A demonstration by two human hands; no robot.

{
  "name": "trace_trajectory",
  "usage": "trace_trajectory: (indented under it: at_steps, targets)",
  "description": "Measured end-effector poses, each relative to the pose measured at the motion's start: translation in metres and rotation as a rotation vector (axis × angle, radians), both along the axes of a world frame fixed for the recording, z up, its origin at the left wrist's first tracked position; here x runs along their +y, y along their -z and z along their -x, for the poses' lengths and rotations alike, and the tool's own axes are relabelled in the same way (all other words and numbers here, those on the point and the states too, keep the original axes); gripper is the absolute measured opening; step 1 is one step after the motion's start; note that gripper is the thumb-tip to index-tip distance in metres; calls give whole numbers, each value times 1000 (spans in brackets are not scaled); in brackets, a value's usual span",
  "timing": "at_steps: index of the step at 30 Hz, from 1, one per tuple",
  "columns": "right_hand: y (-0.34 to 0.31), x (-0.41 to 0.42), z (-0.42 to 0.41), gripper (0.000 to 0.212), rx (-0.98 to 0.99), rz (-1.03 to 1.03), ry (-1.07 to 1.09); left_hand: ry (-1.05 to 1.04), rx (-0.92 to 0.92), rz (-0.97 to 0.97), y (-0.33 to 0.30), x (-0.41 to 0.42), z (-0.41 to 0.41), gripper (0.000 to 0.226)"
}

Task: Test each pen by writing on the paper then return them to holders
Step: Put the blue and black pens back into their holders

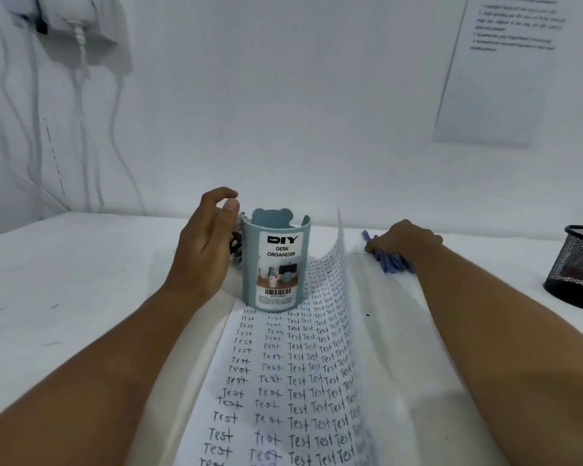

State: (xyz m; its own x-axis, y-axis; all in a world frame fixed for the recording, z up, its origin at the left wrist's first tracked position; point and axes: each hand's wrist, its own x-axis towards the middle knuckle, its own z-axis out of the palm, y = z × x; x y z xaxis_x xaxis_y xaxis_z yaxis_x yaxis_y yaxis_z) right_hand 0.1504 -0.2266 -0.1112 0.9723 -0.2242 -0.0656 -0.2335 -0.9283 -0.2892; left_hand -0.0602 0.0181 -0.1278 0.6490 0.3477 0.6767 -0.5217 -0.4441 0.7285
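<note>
The left hand (206,243) stands just beside the blue-green desk organizer (276,264), on its left; the fingers are loosely curved and I see nothing between them; behind the palm some dark pens (235,245) are half hidden, so I cannot tell if the hand touches them or how many they are. The right hand (405,243) lies knuckles-up on a bunch of blue pens (389,260); the fingers are bent over them, but the fingertips are hidden, so how firm the grip is I cannot tell. The inside of the organizer is not visible from here.

The paper (283,381) lies between the two forearms, full of columns of the word "Test"; its right side curls up and hides what is written there; the organizer stands on its far end; the lower edge is cut off.

The table (64,280) is white, with a few small dark marks; at the right edge a black mesh holder (578,267) is cut off; on the white wall hang white cables (81,79) on the left and a printed sheet (498,68) on the right, its text too blurred to read.
</note>
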Motion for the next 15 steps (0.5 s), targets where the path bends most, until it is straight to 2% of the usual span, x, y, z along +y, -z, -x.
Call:
trace_trajectory:
  at_steps: [2, 6, 10, 15]
  targets:
    - [0, -1, -7, 79, -2, -5, -30, -15, -7, -8, -1, -1, 0, 39]
    - [-15, 1, 13, 33, 31, 22, -136, -30, -14, -13, -1, -1, 1, 39]
    - [-29, 1, 39, 26, 101, 121, -238, -37, -25, -11, 0, 1, -1, 39]
    - [-27, -2, 38, 19, -8, 197, -317, -50, -31, -31, 0, 1, 0, 46]
